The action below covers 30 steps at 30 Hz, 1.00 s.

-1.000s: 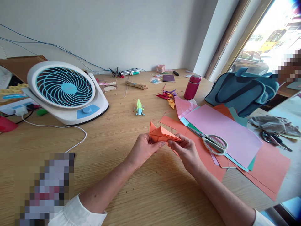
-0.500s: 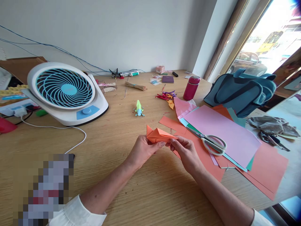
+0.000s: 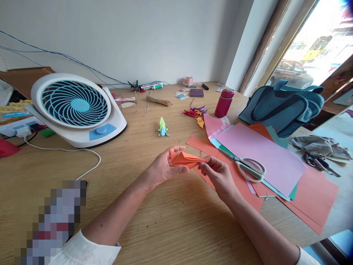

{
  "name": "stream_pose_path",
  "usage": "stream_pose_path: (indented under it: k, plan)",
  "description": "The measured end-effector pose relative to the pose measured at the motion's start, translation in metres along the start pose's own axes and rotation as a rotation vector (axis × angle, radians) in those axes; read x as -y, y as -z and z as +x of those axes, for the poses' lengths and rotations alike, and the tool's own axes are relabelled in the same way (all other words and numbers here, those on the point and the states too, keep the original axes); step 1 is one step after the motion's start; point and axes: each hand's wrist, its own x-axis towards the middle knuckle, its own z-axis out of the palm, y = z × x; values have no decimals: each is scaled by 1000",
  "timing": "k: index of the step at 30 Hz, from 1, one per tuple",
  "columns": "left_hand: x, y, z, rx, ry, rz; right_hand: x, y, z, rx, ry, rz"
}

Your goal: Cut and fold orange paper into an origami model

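Note:
Above the wooden table, a folded orange paper (image 3: 185, 159) is held between both hands. My left hand (image 3: 165, 167) curls round its left end, thumb along the lower edge and fingers behind. My right hand (image 3: 217, 171) pinches the narrow right tip between thumb and fingers. A small green and blue folded paper figure (image 3: 163, 127) stands on the table beyond my hands. Scissors with pale handles (image 3: 251, 169) lie on the paper sheets just right of my right hand.
At the left stands a white and blue fan (image 3: 79, 110), its cable near a blurred object. Pink sheets (image 3: 261, 154), orange sheets (image 3: 317, 198), a red bottle (image 3: 224, 103) and a blue bag (image 3: 278, 106) occupy the right. Paper scraps (image 3: 196, 112) and a stick bundle (image 3: 159, 101) lie farther back.
My left hand has shifted slightly left, and its fingers have lifted and spread round the paper's left end. My right hand still pinches the tip.

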Motion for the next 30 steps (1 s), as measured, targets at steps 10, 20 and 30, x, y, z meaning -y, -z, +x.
stream_pose_path:
  k: [10,20,30]
  plan:
    - [-2,-1,-9,78,48,475,-2,0,-6,266,-84,-235]
    - [21,-40,-32,380,-26,666,14,25,-107,107,107,-781]
    - [37,-58,-46,466,-264,813,-6,40,-142,116,328,-970]
